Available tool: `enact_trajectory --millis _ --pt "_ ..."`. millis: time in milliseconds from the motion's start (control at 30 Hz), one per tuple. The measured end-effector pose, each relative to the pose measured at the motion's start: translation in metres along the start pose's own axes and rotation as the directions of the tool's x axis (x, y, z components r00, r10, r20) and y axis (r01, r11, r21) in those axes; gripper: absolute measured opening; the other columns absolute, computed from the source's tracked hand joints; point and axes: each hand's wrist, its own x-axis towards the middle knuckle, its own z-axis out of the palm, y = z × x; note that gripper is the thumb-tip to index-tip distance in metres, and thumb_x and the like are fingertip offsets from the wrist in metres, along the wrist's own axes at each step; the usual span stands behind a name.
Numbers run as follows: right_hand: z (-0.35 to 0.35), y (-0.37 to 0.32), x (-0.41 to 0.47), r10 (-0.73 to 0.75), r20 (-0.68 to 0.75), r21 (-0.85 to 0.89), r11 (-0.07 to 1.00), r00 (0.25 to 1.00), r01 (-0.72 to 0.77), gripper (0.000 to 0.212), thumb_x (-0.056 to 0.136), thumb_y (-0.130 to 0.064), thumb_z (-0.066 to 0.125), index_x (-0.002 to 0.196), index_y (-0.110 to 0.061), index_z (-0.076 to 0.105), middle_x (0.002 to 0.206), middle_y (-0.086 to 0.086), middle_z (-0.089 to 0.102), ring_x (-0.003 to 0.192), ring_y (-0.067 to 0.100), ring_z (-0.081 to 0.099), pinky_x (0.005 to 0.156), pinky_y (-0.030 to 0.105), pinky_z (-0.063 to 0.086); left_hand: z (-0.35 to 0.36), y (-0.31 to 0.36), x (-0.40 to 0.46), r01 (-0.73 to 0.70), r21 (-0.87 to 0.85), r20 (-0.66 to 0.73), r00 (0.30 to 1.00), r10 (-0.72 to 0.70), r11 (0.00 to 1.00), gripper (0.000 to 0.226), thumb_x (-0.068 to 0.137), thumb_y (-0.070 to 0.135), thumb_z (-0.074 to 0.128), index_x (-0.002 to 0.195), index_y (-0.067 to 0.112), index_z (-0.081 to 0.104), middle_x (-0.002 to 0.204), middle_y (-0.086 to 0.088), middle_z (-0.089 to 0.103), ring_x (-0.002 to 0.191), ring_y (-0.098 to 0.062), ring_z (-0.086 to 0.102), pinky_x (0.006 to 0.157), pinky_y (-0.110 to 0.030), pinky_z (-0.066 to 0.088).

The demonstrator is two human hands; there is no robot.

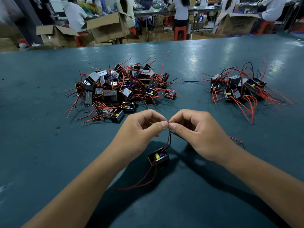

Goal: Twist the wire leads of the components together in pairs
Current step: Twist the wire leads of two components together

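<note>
Thin red leads (168, 140) (boxy black component (158, 156)) between pinching hands (167, 125)

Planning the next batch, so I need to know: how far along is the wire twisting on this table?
Probably early. The smaller pile at right looks like finished units, though twisted ends are too small to confirm. In hand: the left hand and right hand pinch red and black leads rising from one component; its other red leads trail loose. The larger pile at left seems left to do.
</note>
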Motion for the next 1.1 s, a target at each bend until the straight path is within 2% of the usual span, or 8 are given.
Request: enact_trajectory --millis 167,267,367,433,600,800,967,1100 --pt "0.000 0.004 0.000 -0.014 -0.039 0.034 0.999 0.999 0.015 0.008 0.091 -0.024 0.068 0.099 -0.025 0.068 0.075 0.002 0.065 0.069 0.023 0.060 0.065 0.035 0.050 -0.002 -0.002 0.002 -0.100 0.079 -0.060 0.993 0.105 0.992 0.007 0.093 0.017 0.068 0.088 0.016 0.073 0.076 0.004 0.069 0.071 -0.007 0.058 0.068 -0.020 0.048" --pt "-0.001 0.003 -0.002 -0.086 -0.018 -0.027 0.996 0.996 0.086 0.022 0.093 -0.028 0.063 0.113 -0.035 0.065 0.076 -0.003 0.063 0.066 0.013 0.058 0.063 0.027 0.049 0.000 -0.001 0.001 -0.103 0.083 -0.039 0.994 0.106 0.991 0.007 0.093 0.016 0.068 0.088 0.014 0.073 0.077 0.001 0.070 0.071 -0.006 0.059 0.068 -0.021 0.048" --pt "-0.001 0.003 -0.003 -0.124 -0.024 -0.086 0.989 0.992 0.121 0.017 0.094 -0.026 0.064 0.108 -0.035 0.068 0.077 -0.002 0.065 0.066 0.022 0.061 0.065 0.046 0.053 0.000 -0.001 0.000 -0.101 0.089 -0.037 0.994 0.104 0.991 0.009 0.093 0.016 0.068 0.087 0.014 0.073 0.076 0.003 0.071 0.071 -0.005 0.059 0.068 -0.020 0.049" --pt "0.000 0.004 -0.002 -0.141 -0.047 -0.095 0.986 0.989 0.136 0.012 0.094 -0.025 0.066 0.103 -0.032 0.069 0.076 -0.002 0.065 0.065 0.024 0.061 0.062 0.048 0.052 0.000 -0.001 0.000 -0.100 0.091 -0.044 0.994 0.104 0.991 0.010 0.094 0.017 0.068 0.085 0.016 0.073 0.075 0.005 0.071 0.071 -0.005 0.060 0.069 -0.020 0.049" --pt "0.000 0.003 -0.002 -0.135 -0.068 -0.082 0.988 0.988 0.130 0.006 0.093 -0.019 0.068 0.090 -0.024 0.069 0.073 0.000 0.067 0.065 0.017 0.064 0.063 0.041 0.053 0.000 -0.003 0.001 -0.103 0.095 -0.060 0.992 0.109 0.990 0.012 0.094 0.016 0.068 0.083 0.017 0.073 0.076 0.003 0.072 0.071 -0.006 0.060 0.070 -0.025 0.050" --pt "-0.002 0.004 0.000 -0.044 -0.089 -0.032 0.999 0.995 0.042 0.005 0.091 -0.019 0.069 0.092 -0.024 0.069 0.074 -0.002 0.070 0.061 0.011 0.063 0.058 0.028 0.053 0.003 -0.005 0.002 -0.055 0.010 -0.032 0.998 0.055 0.998 0.006 0.093 0.013 0.067 0.090 0.014 0.072 0.075 0.010 0.069 0.072 -0.003 0.060 0.066 -0.013 0.045" --pt "-0.001 0.003 0.001 -0.006 -0.082 -0.007 1.000 0.997 0.005 0.004 0.088 -0.022 0.066 0.085 -0.024 0.068 0.067 0.001 0.068 0.050 0.010 0.056 0.050 0.024 0.047 0.011 -0.009 0.003 0.032 -0.076 0.046 0.999 -0.028 0.997 0.008 0.093 0.007 0.066 0.092 0.012 0.073 0.075 0.011 0.071 0.071 0.002 0.061 0.066 -0.009 0.044" --pt "-0.003 0.000 0.001 0.002 -0.108 -0.029 1.000 0.994 -0.006 0.009 0.089 -0.021 0.067 0.080 -0.023 0.067 0.063 -0.003 0.066 0.049 0.009 0.056 0.049 0.026 0.048 0.012 -0.012 0.004 0.010 -0.079 0.020 1.000 -0.008 0.997 0.006 0.093 0.008 0.066 0.090 0.009 0.072 0.077 0.003 0.071 0.072 -0.003 0.061 0.070 -0.015 0.048"
